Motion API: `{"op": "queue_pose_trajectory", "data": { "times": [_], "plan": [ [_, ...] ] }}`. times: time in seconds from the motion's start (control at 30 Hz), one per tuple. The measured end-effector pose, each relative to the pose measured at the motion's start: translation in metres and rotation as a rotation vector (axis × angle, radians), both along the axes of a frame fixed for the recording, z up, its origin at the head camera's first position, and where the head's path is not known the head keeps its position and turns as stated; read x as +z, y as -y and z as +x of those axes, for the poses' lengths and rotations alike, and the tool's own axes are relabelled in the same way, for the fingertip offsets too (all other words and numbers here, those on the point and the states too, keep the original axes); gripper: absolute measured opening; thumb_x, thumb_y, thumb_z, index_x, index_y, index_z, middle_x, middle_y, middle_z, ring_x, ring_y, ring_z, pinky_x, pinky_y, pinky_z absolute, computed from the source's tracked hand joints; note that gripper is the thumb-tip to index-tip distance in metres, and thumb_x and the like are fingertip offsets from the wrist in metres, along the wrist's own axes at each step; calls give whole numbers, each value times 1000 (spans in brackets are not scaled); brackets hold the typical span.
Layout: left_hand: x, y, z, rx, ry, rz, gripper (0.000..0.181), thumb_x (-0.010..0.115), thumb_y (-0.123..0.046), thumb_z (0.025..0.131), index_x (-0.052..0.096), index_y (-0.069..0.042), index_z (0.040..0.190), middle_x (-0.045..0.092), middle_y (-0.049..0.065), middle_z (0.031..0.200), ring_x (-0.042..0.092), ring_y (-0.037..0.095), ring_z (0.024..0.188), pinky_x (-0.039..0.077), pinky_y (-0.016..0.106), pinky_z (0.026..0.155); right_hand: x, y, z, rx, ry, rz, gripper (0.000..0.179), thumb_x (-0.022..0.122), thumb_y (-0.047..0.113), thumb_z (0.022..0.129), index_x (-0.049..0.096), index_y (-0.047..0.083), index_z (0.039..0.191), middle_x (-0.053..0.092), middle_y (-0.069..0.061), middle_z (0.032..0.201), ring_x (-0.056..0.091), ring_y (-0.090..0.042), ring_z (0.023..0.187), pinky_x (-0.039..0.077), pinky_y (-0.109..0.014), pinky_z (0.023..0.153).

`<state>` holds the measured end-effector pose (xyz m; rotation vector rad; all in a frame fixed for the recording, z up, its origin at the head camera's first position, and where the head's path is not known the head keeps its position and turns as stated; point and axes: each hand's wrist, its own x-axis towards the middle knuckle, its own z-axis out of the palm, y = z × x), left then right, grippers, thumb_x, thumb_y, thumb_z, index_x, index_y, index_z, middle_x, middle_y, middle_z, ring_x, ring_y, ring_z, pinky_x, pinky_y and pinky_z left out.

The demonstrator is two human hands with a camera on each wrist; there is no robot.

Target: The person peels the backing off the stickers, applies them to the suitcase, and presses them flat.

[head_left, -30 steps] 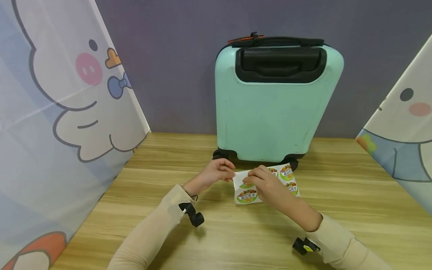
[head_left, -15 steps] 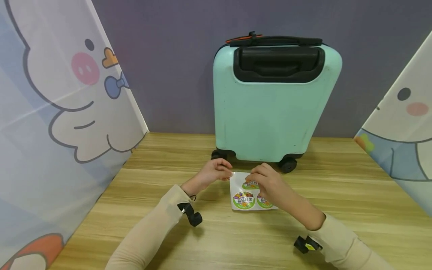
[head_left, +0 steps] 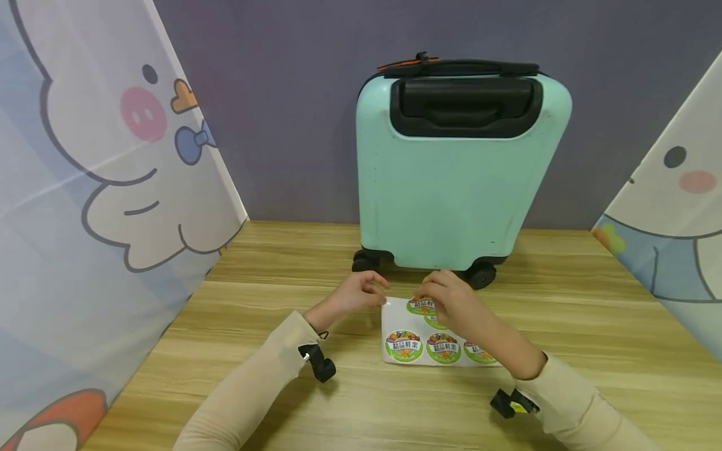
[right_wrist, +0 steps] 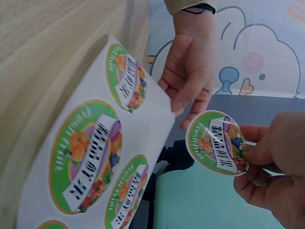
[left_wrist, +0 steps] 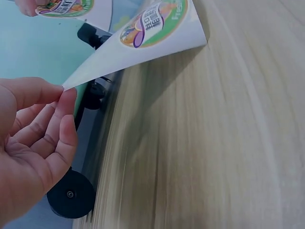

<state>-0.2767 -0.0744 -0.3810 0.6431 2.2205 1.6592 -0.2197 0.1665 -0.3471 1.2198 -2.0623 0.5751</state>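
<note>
My left hand (head_left: 351,295) pinches the top left corner of a white sticker sheet (head_left: 396,318) between thumb and fingertips. The sheet bears several oval fruit stickers with green borders, and the held corner is lifted off the table in the left wrist view. A loose fruit sticker (right_wrist: 217,143) is pinched at its edge by the fingers of my right hand (head_left: 458,305), apart from the sheet in the right wrist view. A bare white patch shows near the sheet's held corner. My right hand and forearm cover part of the sheet in the head view.
Just behind the sheet a mint green suitcase (head_left: 451,200) stands upright on black wheels (head_left: 481,275), its black handle (head_left: 467,106) on top. Cartoon-printed cloths hang at left and right, with a grey wall behind the wooden table (head_left: 350,407).
The sheet has come down and toward me, with its lower edge nearer the front. One sticker has come off the sheet in my right hand's fingers. My left hand keeps its pinch on the corner.
</note>
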Motion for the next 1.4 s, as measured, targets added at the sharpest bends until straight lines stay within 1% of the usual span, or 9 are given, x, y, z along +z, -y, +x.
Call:
{"op": "queue_pose_trajectory", "data": {
  "times": [0.13,0.27,0.37,0.57,0.8,0.9,1.07,1.2,1.4],
  "plan": [
    [-3,0,0,-13,-23,-23,28,66,7,88,63,10,115,72,13,87,64,12,71,55,26,67,2,-2,0,-33,36,20,42,66,-33,64,73,2,87,63,-6,87,59,-22,78,53,-32,62],
    [-3,1,2,-49,-74,-41,30,69,10,85,62,13,115,72,21,97,70,21,86,58,31,76,3,-5,-1,-48,93,31,40,66,-32,67,73,2,87,63,-6,86,60,-22,76,52,-29,59],
    [-3,2,2,-65,-127,-76,30,70,9,84,63,13,113,72,22,102,70,28,95,56,31,82,3,-8,-2,-56,144,32,36,66,-30,71,74,2,87,64,-6,85,61,-21,75,51,-27,58],
    [-6,4,0,-74,-173,-148,30,74,7,82,65,11,110,72,19,101,70,26,92,55,29,82,4,-11,-4,-61,236,23,32,64,-26,75,75,1,89,66,-6,85,61,-17,70,48,-24,55],
    [-10,7,-1,-101,-190,-151,29,75,9,81,64,13,107,71,21,100,69,26,92,56,29,81,4,-13,-7,-67,341,19,31,63,-24,79,75,1,92,69,-6,88,60,-13,69,45,-22,54],
    [-11,8,-2,-88,-174,-157,27,74,8,82,65,12,108,71,19,100,69,27,94,56,30,83,4,-15,-8,-84,417,17,30,61,-23,81,75,1,93,70,-6,89,59,-12,69,45,-23,55],
    [-11,6,0,-27,-202,-192,24,75,0,85,69,4,107,73,12,102,67,24,99,54,33,88,6,-17,-9,-100,525,-5,28,60,-20,85,76,1,95,71,-7,91,59,-10,68,44,-24,54],
    [-7,1,6,-1,-213,-133,20,74,-5,88,70,2,107,73,11,103,67,20,97,54,32,84,8,-18,-9,-120,579,-12,26,62,-16,87,76,3,97,72,-7,93,66,-17,77,51,-26,59],
    [-3,-8,14,-10,-124,35,24,69,-7,93,67,8,112,72,13,105,67,16,93,54,27,81,10,-17,-9,-113,635,-28,24,61,-14,90,76,3,100,72,-7,96,66,-18,80,52,-27,60]
  ]
}}
